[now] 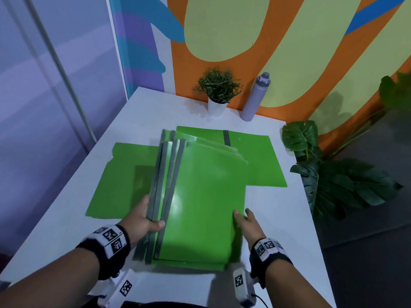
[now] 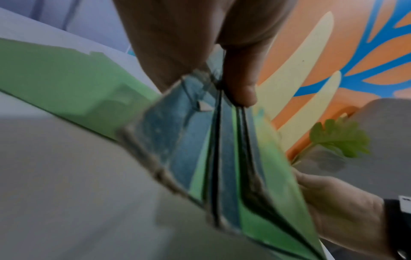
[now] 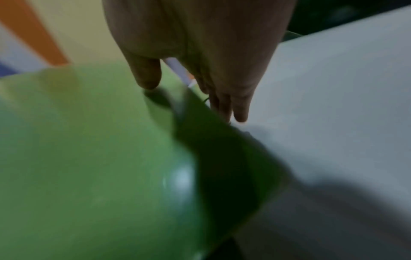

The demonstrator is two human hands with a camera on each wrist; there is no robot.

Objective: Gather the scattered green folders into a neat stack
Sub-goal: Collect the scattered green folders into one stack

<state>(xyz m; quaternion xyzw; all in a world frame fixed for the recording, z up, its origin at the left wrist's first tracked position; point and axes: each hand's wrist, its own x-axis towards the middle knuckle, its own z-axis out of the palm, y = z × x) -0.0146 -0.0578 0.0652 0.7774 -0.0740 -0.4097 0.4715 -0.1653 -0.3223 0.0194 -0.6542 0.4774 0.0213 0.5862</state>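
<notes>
Gripping glossy green folders (image 1: 200,196) by grey spines, left hand (image 1: 142,221), right hand (image 1: 246,223) straight-fingered against their edge, white table (image 1: 278,218).

The stack of green folders (image 1: 200,196) hides most of the two folders lying flat on the desk (image 1: 278,218) beneath it, and how many folders it holds cannot be counted. The left hand (image 1: 144,218) has its fingers hidden under the spines. The right wrist view is blurred, so the right hand (image 3: 200,52) shows fingertips (image 3: 241,114) whose contact with the folder edge is unclear.
</notes>
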